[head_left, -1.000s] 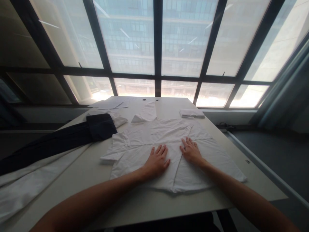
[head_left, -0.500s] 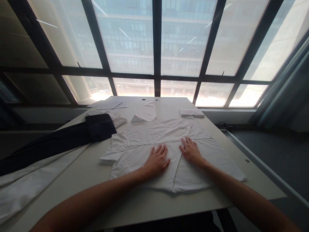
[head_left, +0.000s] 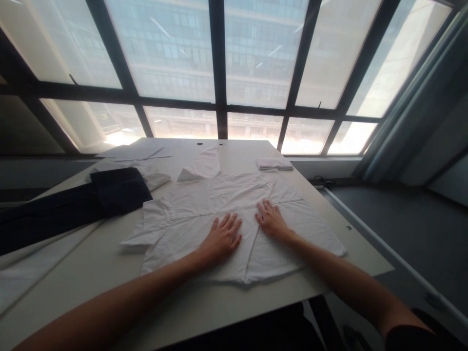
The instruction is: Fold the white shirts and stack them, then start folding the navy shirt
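left hand and right hand lie flat, loosely spread, on the white garment.

on the near side of the white table, off its right corner, a black short sleeve covers the right upper arm; its hem sits close to the elbow. from that hem the right forearm is bare, tapering to a slim, bare wrist above the table. the right hand is ungloved, with slender fingers. the left forearm is bare too, broad towards the table's near side and narrower over its top, ending in an ungloved left hand with rounded fingertips.
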`<action>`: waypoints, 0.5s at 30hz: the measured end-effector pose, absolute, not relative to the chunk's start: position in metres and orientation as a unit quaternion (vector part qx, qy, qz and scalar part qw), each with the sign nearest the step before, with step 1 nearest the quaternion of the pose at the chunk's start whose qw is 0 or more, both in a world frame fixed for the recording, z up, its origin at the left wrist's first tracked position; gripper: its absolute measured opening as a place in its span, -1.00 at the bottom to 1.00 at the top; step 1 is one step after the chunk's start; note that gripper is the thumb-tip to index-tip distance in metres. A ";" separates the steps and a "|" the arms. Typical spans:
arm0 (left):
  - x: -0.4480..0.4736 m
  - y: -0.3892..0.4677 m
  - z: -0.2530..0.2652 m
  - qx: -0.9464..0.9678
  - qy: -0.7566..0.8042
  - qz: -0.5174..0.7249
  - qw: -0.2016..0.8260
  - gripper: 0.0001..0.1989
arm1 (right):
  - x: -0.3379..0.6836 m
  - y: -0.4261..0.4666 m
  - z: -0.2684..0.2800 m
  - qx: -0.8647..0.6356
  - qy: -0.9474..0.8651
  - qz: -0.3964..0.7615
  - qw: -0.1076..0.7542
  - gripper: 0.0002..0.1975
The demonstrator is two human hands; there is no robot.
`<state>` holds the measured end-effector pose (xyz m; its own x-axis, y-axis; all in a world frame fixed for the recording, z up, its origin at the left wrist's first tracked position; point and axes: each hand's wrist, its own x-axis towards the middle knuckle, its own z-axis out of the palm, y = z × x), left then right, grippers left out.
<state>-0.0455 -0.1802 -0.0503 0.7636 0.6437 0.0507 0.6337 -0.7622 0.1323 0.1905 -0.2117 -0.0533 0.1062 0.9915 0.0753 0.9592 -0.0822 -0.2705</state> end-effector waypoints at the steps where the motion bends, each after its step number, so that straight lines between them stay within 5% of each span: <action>1: -0.045 -0.180 -0.050 0.938 0.339 0.046 0.055 -0.43 | 0.190 -0.212 -0.053 -0.726 -0.673 0.063 0.130 -0.41; 15: -0.046 -0.178 -0.055 0.944 0.323 0.054 0.048 -0.43 | 0.185 -0.216 -0.045 -0.645 -0.751 0.069 0.123 -0.42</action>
<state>-0.0459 -0.1781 -0.0546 0.7860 0.6142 0.0709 0.6039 -0.7872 0.1247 0.1848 -0.2159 -0.0455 -0.1373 0.9859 0.0958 0.9522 0.1580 -0.2615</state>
